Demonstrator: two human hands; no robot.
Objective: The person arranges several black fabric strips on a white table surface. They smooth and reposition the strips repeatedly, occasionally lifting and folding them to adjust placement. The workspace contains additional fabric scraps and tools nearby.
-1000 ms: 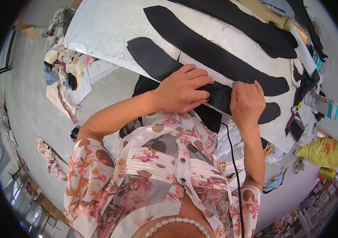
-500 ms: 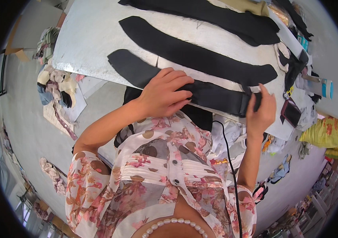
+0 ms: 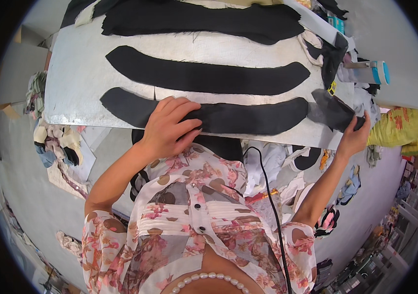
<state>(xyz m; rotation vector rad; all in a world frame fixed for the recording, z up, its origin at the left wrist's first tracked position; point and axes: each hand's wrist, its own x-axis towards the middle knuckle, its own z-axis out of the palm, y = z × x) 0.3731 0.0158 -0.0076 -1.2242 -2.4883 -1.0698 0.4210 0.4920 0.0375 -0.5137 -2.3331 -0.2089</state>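
Pressing long curved black fabric strip (image 3: 228, 117) flat: left hand (image 3: 167, 127), fingers spread; right hand (image 3: 353, 137) at three o'clock, closed around dark tool (image 3: 334, 109).

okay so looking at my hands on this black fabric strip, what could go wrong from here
The right hand grips a dark tool at the table edge; it might slip off. The left hand pins only one end of the black strip, so the strip could shift. The black cord may snag.
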